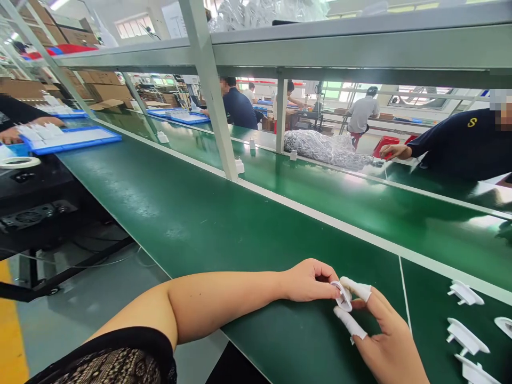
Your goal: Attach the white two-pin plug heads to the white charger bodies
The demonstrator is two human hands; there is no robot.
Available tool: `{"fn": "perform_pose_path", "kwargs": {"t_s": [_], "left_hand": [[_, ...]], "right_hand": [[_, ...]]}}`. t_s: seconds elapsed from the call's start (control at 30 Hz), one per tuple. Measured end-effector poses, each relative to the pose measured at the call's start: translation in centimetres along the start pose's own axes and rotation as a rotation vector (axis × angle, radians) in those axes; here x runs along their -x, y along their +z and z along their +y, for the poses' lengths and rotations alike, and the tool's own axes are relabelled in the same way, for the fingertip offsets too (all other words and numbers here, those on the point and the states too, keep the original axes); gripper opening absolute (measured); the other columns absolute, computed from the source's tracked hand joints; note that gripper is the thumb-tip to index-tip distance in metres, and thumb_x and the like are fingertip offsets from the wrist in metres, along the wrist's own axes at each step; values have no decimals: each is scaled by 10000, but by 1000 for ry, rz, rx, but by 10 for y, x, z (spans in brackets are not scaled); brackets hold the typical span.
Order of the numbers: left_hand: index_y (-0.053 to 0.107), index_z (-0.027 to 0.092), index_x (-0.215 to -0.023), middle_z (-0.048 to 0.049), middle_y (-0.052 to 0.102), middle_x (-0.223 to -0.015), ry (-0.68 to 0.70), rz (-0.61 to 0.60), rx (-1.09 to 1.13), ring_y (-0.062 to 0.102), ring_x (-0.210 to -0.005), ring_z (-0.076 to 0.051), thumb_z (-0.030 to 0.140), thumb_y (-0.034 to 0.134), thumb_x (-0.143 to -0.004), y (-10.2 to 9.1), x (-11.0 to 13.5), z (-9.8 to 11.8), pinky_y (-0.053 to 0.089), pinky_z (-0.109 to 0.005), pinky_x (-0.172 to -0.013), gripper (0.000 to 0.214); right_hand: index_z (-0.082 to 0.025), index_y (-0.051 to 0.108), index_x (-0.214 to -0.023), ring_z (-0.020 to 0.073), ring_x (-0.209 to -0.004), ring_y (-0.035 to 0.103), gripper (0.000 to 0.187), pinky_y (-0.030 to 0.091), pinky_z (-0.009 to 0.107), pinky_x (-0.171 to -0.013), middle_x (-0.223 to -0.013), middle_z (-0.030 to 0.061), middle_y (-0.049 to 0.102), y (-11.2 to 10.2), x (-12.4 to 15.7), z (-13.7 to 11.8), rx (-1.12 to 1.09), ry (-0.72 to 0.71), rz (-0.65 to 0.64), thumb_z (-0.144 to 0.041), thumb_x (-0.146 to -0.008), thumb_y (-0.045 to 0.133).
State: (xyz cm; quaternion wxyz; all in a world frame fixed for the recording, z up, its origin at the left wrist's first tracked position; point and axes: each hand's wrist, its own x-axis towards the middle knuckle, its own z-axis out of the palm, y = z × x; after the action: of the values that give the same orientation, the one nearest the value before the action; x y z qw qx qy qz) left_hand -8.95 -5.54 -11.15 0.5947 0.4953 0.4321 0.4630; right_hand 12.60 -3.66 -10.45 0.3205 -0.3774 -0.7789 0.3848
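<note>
White plastic part pinched between both hands, left hand and right hand.

Bright daylight from far windows, glare on green belt, wide-angle edge stretching, sharp focus

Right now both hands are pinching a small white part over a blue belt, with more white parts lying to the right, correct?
Not quite: the belt is green, not blue, as the head view shows. Both hands, left and right, do pinch the small white part, with more white parts to the right.

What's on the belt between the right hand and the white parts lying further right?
Only bare green belt crossed by a thin white seam line, in the head view.
</note>
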Motion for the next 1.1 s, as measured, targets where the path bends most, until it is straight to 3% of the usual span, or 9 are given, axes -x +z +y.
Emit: {"fn": "perform_pose_path", "kwargs": {"t_s": [0.1, 0.43, 0.63, 0.73, 0.8, 0.83, 0.97, 1.1], "left_hand": [[689, 167, -732, 10, 604, -720, 1, 0, -16, 502, -712, -141, 374, 840, -660, -1, -2, -2, 403, -287, -714, 266], [692, 172, -762, 18, 594, -717, -13, -2, -57, 508, -714, -146, 310, 756, -727, -1, -3, -6, 403, -287, -715, 157], [683, 159, -737, 2, 615, -725, -7, 22, -97, 529, -718, -152, 295, 742, -708, 0, -3, 3, 421, -285, -717, 150], [683, 156, -704, 5, 609, -702, -2, 33, -113, 527, -711, -154, 277, 735, -701, 2, 2, 12, 414, -278, -705, 132], [699, 156, -710, 11, 608, -697, 7, 35, -107, 524, -728, -156, 276, 756, -710, 4, 7, 17, 398, -269, -705, 133], [714, 154, -735, 10, 623, -714, 9, 31, -91, 532, -741, -158, 296, 779, -724, 4, 9, 18, 405, -268, -720, 157], [763, 170, -891, -10, 731, -872, 17, -72, 40, 615, -848, -174, 339, 762, -831, -4, 13, 17, 464, -266, -834, 180], [784, 201, -865, -2, 733, -854, 69, -90, 47, 639, -842, -170, 335, 726, -901, -9, 14, 13, 501, -244, -834, 151]], "right_hand": [[-338, 767, -1233, 193, -840, 728, 476, 420, 175, -366, -1064, 53, 717, 2, 3, -3, 34, -20, 11, -223, -813, 576], [-325, 754, -1214, 177, -770, 719, 443, 427, 173, -360, -989, 36, 710, 3, 3, -8, 132, -131, 80, -237, -829, 553], [-334, 743, -1260, 174, -794, 729, 458, 435, 174, -363, -1006, 34, 720, 1, -1, 2, 116, -157, 51, -226, -853, 564], [-342, 753, -1269, 177, -824, 746, 398, 572, 202, -515, -1015, 31, 748, -2, -6, -2, 93, -188, 19, -262, -888, 668], [-320, 767, -1249, 193, -851, 766, 382, 671, 311, -793, -1019, 36, 778, -4, -9, -8, 36, -211, -22, -292, -868, 769], [-301, 763, -1253, 204, -874, 771, 403, 674, 347, -850, -1038, 46, 789, -4, -10, -11, -21, -169, -12, -298, -852, 798], [-265, 745, -1253, 222, -907, 782, 503, 671, 412, -919, -1069, 58, 812, -1, -16, -15, -246, 74, -20, -372, -781, 884], [-271, 746, -1242, 222, -947, 772, 552, 659, 428, -958, -1100, 47, 803, 2, -17, -15, -321, 152, -32, -379, -732, 928]]}}
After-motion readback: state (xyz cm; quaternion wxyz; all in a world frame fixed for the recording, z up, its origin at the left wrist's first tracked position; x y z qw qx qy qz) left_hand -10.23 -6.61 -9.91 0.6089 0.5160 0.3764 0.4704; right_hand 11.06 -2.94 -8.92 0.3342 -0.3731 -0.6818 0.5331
